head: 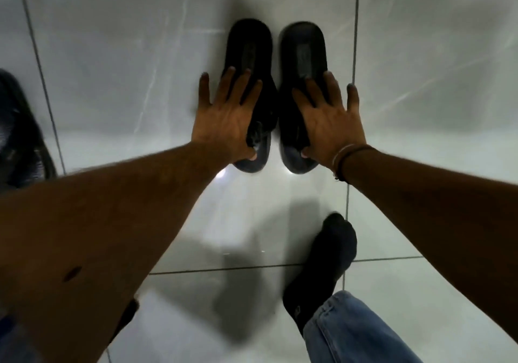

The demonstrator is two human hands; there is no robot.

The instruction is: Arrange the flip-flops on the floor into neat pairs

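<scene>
so, both hands flat on a black pair

two black flip-flops sit side by side on the glossy grey tile floor (117, 54), lined up the same way and running away from the camera. there's a thin strip of floor between them, so close but not touching as far as i can see. the left flip-flop (248, 51) and the right flip-flop (304, 51) look level with each other at both ends.

the left hand (228, 120) is spread over the near half of the left one, fingers splayed wide and straight, not curled round anything. its thumb is tucked down near the strap, but it's dark and a bit blurry there, so i can't tell if it's hooking the strap or just resting. the right hand (329, 121) mirrors it on the right one, fingers open and fanned out, little finger hanging over bare tile, thumb tip showing at the inner edge. there's a couple of thin bands (343, 158) on that wrist.

lower down a foot in a black sock (328, 261) stands on the tile with a blue jeans cuff (344, 329) above it. at the far left edge there's another dark object (19, 127), mostly cropped off, can't say what it is.
</scene>
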